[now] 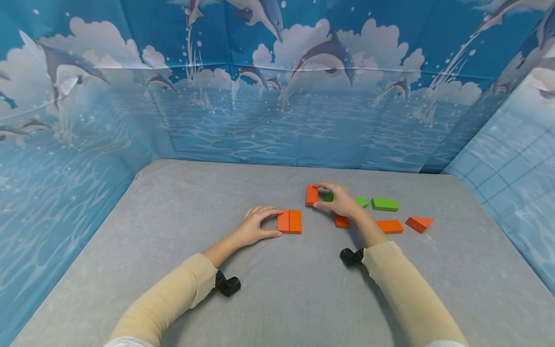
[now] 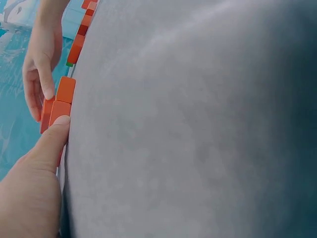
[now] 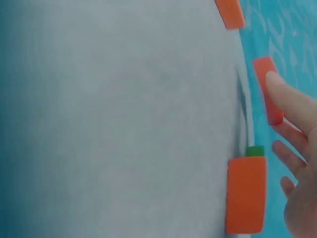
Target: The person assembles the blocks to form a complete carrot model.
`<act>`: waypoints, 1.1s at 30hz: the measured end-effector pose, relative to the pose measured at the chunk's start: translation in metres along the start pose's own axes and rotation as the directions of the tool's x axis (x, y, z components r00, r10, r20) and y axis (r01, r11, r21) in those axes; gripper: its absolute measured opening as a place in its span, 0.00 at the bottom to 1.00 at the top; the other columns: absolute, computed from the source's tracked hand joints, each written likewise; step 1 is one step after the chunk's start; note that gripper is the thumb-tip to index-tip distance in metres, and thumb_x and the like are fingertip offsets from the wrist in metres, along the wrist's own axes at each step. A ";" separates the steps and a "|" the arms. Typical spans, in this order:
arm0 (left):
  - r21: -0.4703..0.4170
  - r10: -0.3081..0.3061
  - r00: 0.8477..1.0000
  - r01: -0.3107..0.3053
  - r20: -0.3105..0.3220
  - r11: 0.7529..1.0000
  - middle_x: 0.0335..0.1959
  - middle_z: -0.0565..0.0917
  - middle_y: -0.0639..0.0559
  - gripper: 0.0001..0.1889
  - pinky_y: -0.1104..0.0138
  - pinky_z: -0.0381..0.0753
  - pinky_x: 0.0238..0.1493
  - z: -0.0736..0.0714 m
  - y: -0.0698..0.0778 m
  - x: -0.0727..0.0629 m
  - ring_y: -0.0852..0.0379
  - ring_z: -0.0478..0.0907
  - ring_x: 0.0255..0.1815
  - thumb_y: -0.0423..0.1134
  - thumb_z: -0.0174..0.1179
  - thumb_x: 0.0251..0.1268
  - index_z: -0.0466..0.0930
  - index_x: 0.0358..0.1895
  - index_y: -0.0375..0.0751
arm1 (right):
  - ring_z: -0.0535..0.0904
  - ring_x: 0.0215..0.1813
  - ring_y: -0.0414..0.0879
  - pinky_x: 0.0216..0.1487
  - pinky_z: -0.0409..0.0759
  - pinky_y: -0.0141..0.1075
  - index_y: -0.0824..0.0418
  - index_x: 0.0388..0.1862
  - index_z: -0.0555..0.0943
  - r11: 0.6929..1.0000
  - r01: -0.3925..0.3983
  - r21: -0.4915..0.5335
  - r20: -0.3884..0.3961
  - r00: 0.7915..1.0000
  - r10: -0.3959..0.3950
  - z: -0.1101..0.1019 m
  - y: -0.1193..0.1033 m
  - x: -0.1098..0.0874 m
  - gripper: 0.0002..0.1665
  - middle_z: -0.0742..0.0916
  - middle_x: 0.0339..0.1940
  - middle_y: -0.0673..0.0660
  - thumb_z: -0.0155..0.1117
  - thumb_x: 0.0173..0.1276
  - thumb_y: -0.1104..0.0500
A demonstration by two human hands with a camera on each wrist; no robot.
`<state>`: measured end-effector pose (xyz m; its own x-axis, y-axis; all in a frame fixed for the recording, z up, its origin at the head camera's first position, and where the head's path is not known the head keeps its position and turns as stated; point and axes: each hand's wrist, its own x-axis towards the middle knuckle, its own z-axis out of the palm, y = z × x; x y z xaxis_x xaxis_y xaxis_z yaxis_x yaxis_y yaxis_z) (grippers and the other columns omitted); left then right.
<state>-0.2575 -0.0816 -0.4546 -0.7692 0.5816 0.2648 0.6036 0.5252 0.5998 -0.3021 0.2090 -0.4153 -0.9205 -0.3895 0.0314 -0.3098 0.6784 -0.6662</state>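
Note:
Two orange rectangular blocks lie side by side on the grey table. My left hand (image 1: 253,226) spans the left orange block (image 1: 283,222), thumb at its near end and fingers at its far end. Against its right side sits the right orange block (image 1: 295,222). In the left wrist view the thumb (image 2: 54,134) touches a block's edge. My right hand (image 1: 342,200) pinches a red-orange block (image 1: 311,196) between thumb and fingertips, beyond and right of the pair. That held block (image 3: 269,91) appears raised above the table in the right wrist view.
Right of the pair lie a partly hidden orange block (image 1: 341,221), another orange block (image 1: 390,226) and an orange triangular block (image 1: 419,224). Behind them are a green block (image 1: 384,205) and green pieces partly covered by the right hand. A dolphin-print cloth (image 1: 260,120) walls the table (image 1: 195,193).

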 end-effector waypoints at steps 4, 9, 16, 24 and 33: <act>0.004 0.001 1.000 -0.001 -0.004 1.000 0.60 0.72 0.52 0.30 0.47 0.51 0.63 0.000 0.001 0.000 0.51 0.63 0.63 0.48 0.66 0.52 0.72 0.61 0.49 | 0.62 0.65 0.58 0.62 0.57 0.58 0.60 0.64 0.68 0.997 0.082 0.010 0.022 0.996 -0.082 0.001 -0.010 -0.013 0.37 0.71 0.64 0.62 0.68 0.57 0.52; 0.000 0.010 1.000 -0.010 -0.006 1.000 0.60 0.73 0.52 0.30 0.47 0.51 0.63 0.000 0.001 0.000 0.51 0.63 0.63 0.48 0.66 0.52 0.72 0.61 0.48 | 0.66 0.63 0.58 0.60 0.62 0.56 0.63 0.62 0.70 0.983 0.183 0.014 0.040 0.982 -0.183 0.008 -0.019 -0.029 0.36 0.74 0.61 0.63 0.70 0.55 0.53; 0.004 0.003 1.000 -0.003 -0.001 1.000 0.60 0.73 0.52 0.30 0.47 0.51 0.63 -0.001 0.000 0.000 0.51 0.63 0.63 0.48 0.66 0.52 0.71 0.61 0.49 | 0.68 0.62 0.57 0.59 0.65 0.53 0.64 0.59 0.72 0.968 0.252 0.001 0.054 0.966 -0.251 0.018 -0.022 -0.040 0.35 0.76 0.58 0.63 0.71 0.54 0.55; 0.010 0.016 1.000 -0.015 -0.008 1.000 0.60 0.73 0.52 0.30 0.46 0.51 0.63 0.000 0.000 0.000 0.51 0.64 0.63 0.49 0.66 0.51 0.72 0.61 0.49 | 0.67 0.62 0.56 0.61 0.62 0.54 0.62 0.58 0.73 0.976 0.215 0.007 0.036 0.976 -0.216 0.024 -0.017 -0.046 0.33 0.77 0.57 0.60 0.71 0.53 0.53; 0.001 0.016 1.000 -0.016 -0.010 1.000 0.60 0.73 0.51 0.30 0.46 0.51 0.63 0.000 0.000 0.001 0.50 0.63 0.63 0.48 0.66 0.52 0.72 0.61 0.48 | 0.68 0.62 0.55 0.61 0.62 0.54 0.62 0.57 0.74 0.981 0.195 -0.014 0.029 0.981 -0.194 0.027 -0.021 -0.048 0.34 0.78 0.57 0.59 0.73 0.51 0.53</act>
<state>-0.2578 -0.0814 -0.4539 -0.7616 0.5837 0.2816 0.6159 0.5169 0.5945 -0.2450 0.1968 -0.4234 -0.8355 -0.5318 0.1384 -0.4863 0.5985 -0.6366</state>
